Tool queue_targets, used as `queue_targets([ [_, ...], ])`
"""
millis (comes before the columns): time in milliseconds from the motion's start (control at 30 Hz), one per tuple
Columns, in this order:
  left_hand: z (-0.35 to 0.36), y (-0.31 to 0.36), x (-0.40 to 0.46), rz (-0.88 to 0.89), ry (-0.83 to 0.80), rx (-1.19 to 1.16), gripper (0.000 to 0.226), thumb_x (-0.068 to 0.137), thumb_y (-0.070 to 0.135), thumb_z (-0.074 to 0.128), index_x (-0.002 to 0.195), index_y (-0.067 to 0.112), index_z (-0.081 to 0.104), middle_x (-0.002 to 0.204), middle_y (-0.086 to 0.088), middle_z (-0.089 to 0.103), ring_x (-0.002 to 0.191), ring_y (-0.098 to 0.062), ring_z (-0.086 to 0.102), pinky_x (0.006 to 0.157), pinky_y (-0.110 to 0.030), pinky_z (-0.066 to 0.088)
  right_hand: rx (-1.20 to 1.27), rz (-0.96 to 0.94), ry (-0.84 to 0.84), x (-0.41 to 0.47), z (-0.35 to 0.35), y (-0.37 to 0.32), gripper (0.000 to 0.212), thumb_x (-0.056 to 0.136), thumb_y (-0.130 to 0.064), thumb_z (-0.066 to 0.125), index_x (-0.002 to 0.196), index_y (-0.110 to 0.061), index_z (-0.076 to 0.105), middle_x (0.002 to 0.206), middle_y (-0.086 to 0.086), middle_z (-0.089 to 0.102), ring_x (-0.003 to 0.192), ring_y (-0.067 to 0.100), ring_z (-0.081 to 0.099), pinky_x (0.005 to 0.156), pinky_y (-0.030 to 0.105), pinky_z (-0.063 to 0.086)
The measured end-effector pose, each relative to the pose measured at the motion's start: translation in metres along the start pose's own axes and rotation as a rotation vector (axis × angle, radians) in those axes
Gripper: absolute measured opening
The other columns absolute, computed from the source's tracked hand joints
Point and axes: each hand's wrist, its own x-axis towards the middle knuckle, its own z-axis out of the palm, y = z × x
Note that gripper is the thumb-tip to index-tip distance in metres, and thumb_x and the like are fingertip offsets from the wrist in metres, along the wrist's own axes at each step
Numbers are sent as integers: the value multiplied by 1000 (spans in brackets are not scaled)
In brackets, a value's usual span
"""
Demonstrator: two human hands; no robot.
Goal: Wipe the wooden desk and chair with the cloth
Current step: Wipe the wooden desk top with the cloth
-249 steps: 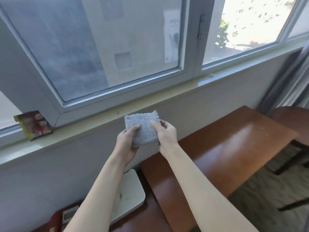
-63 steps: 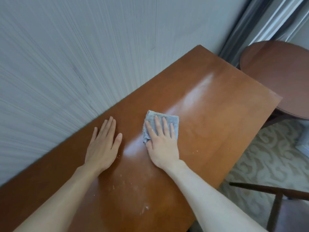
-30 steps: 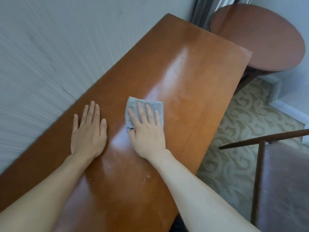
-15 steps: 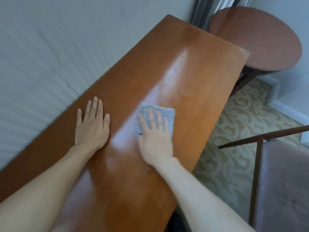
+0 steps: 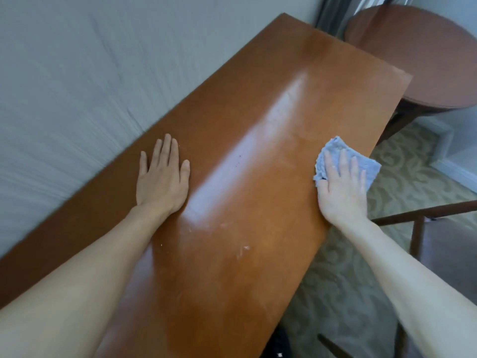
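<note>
The long wooden desk (image 5: 258,140) runs diagonally along the wall, glossy, with pale dust specks near its middle. My right hand (image 5: 342,187) presses flat on the grey-blue cloth (image 5: 333,151) at the desk's right edge; part of the cloth hangs past the edge over the carpet. My left hand (image 5: 162,179) lies flat, palm down, on the desk near the wall, holding nothing. The wooden chair (image 5: 423,215) shows its dark top rail and seat at the lower right.
A round wooden side table (image 5: 418,55) stands beyond the desk's far end, next to a curtain (image 5: 333,14). Patterned carpet (image 5: 340,280) covers the floor to the right. A grey wall (image 5: 90,73) borders the desk's left side.
My right hand has slid the cloth rightward from the desk's middle to its right edge. My left hand has stayed planted in the same place.
</note>
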Motion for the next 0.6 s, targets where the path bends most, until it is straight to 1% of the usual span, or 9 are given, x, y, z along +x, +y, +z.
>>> queue_targets([
  [67,-1,1,-1,6,-15,-10,68,107,47,6,166,13,2,175,0,-5,161,-15,-7,130,-47,-2,-7,-74,49,-22,8,-35,75,90,-42,14,163,-27,16,171,11,12,157,35,8,127,53,6],
  [167,0,0,-1,9,-16,-15,67,108,46,8,165,13,2,175,0,-5,161,-15,-7,130,-46,-3,34,-337,65,-76,27,-115,71,91,-40,26,160,-25,30,169,12,22,157,34,15,127,54,13],
  [233,-2,-1,2,19,-28,-42,66,109,45,11,165,12,4,175,0,-4,161,-15,-6,130,-46,-4,70,-513,53,-110,40,-170,68,94,-41,34,160,-23,32,170,10,21,158,34,12,127,53,11],
  [300,-6,-9,0,57,-50,-113,65,109,43,11,165,12,5,175,0,-4,160,-14,-6,130,-43,-3,83,-614,-6,-134,47,-206,66,98,-43,37,160,-22,30,171,9,17,158,33,7,127,53,8],
  [367,-11,-27,-9,95,-31,-151,66,108,45,9,165,12,8,175,0,0,160,-12,-2,130,-39,0,82,-658,-42,-135,48,-211,65,99,-44,34,161,-24,27,171,7,16,159,31,5,128,53,8],
  [433,-15,-51,-22,103,36,-142,72,105,50,6,165,11,15,174,0,9,160,-12,5,130,-38,5,70,-660,-39,-116,44,-197,66,99,-44,31,162,-27,23,171,5,16,159,30,6,128,52,8],
  [500,-20,-75,-36,94,70,-124,73,104,52,8,164,12,21,173,0,14,160,-13,10,130,-36,6,53,-598,-12,-85,37,-186,67,96,-42,28,162,-29,24,171,5,17,158,30,9,128,52,8],
  [600,-17,-104,-49,59,60,-81,71,106,52,9,165,12,18,173,0,12,160,-13,8,129,-33,3,32,-480,-14,-33,25,-188,73,91,-47,14,162,-29,21,172,5,13,159,30,6,128,49,2],
])
